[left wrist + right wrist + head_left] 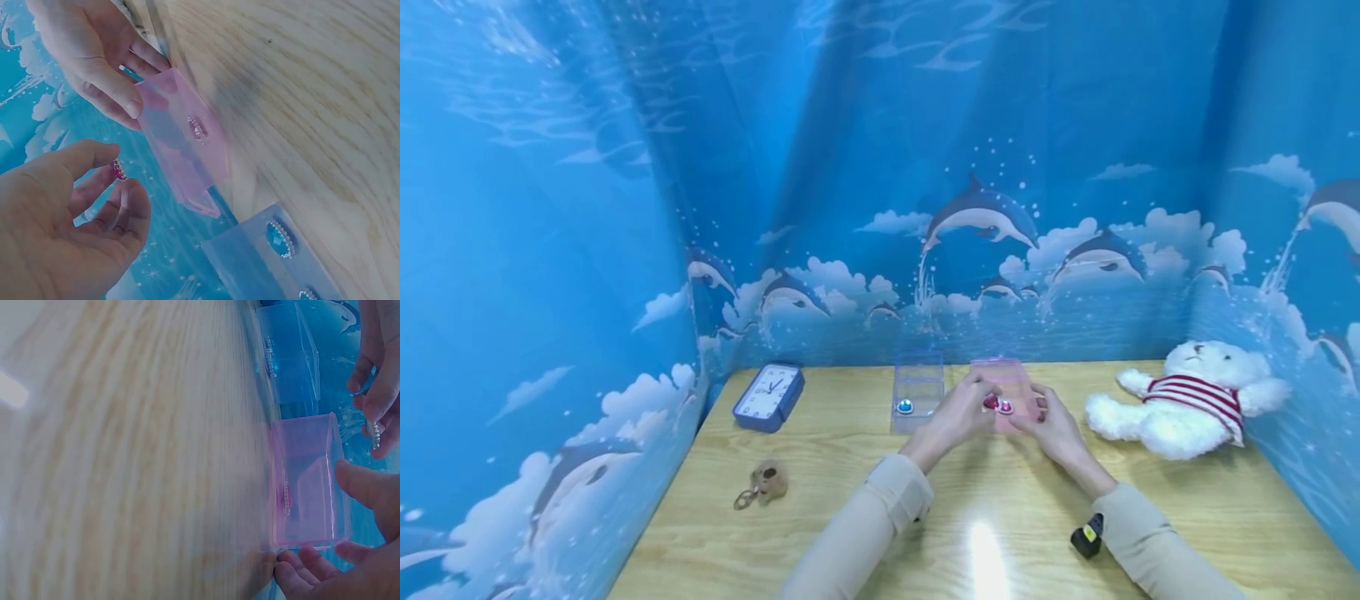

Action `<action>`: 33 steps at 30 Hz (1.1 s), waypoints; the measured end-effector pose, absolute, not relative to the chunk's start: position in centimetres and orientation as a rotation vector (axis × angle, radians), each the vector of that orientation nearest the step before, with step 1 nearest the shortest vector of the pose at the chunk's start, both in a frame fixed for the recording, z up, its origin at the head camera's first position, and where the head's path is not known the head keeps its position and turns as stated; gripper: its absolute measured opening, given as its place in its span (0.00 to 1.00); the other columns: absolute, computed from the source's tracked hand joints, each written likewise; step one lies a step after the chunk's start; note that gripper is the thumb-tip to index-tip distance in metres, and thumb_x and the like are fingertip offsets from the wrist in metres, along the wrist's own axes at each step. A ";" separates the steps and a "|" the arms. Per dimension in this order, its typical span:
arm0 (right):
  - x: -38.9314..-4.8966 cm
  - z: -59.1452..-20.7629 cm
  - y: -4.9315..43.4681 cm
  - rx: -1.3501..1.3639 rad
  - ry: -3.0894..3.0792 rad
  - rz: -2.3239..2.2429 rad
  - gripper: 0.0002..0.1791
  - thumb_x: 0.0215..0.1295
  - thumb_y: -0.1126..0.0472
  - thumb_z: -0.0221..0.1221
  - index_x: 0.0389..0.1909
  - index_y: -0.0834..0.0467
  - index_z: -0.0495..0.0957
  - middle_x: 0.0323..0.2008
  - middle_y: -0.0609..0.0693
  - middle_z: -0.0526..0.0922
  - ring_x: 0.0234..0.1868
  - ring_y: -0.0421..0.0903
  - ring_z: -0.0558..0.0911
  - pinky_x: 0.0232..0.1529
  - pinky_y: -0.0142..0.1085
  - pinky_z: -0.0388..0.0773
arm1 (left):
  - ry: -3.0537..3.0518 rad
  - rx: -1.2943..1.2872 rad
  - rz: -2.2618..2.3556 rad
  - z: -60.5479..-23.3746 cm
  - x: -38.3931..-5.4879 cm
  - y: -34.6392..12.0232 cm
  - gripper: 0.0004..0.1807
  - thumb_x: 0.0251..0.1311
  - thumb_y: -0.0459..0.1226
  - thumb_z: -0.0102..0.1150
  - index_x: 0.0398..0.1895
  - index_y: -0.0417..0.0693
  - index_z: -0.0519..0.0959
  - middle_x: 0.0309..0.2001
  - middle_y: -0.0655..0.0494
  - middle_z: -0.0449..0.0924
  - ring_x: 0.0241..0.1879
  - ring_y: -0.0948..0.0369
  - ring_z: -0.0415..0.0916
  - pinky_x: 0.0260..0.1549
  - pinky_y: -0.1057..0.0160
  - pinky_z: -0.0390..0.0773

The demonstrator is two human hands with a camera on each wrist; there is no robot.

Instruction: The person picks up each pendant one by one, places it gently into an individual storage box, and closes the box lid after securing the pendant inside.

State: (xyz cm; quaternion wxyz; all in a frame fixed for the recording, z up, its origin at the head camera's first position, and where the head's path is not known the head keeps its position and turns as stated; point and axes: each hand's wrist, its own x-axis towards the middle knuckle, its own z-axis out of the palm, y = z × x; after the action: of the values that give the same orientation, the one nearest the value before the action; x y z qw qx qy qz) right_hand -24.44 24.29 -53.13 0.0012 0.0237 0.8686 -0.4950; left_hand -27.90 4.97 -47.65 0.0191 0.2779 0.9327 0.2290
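Left hand (951, 421), fingers pinching a red gem (119, 170), near the pink box (1015, 379) by the desk's (700, 550) far edge; right hand (1063, 433), fingers parted, at the box's right end; blue box (917, 422) alongside.

From high on the near side, the head camera is facing forward and down, taking in the worktop (700, 542) to its far edge and the blue curtain (850, 125) beyond. Much nearer, the left wrist camera is looking obliquely down over the left hand (81, 212), its picture tipped sideways. The right wrist camera is looking close along the worktop, also sideways. All three are sharing the pink box (215, 153), blue box (250, 269) and both hands.
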 end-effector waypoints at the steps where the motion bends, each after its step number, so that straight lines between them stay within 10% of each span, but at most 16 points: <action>1: -24.4 -53.1 24.3 0.073 2.731 -1.551 0.47 0.74 0.55 0.65 0.82 0.67 0.49 0.73 0.78 0.64 0.70 0.75 0.71 0.70 0.64 0.75 | 2.898 0.837 0.709 -47.7 -28.0 5.1 0.24 0.61 0.33 0.72 0.61 0.53 0.83 0.63 0.58 0.79 0.52 0.64 0.81 0.51 0.69 0.84; 33: -24.3 -53.3 24.1 0.076 2.742 -1.578 0.46 0.74 0.56 0.65 0.82 0.67 0.50 0.74 0.78 0.65 0.71 0.74 0.72 0.71 0.63 0.75 | 2.862 0.665 0.815 -48.6 -29.8 6.2 0.18 0.72 0.38 0.62 0.63 0.50 0.82 0.68 0.54 0.77 0.61 0.58 0.80 0.59 0.62 0.85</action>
State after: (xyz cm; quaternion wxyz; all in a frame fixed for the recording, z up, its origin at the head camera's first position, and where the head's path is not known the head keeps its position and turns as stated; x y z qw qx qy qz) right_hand -24.26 24.10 -53.31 -0.0113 0.0242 0.8664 -0.4986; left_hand -29.80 6.17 -48.62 0.0460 0.2180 0.9376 0.2671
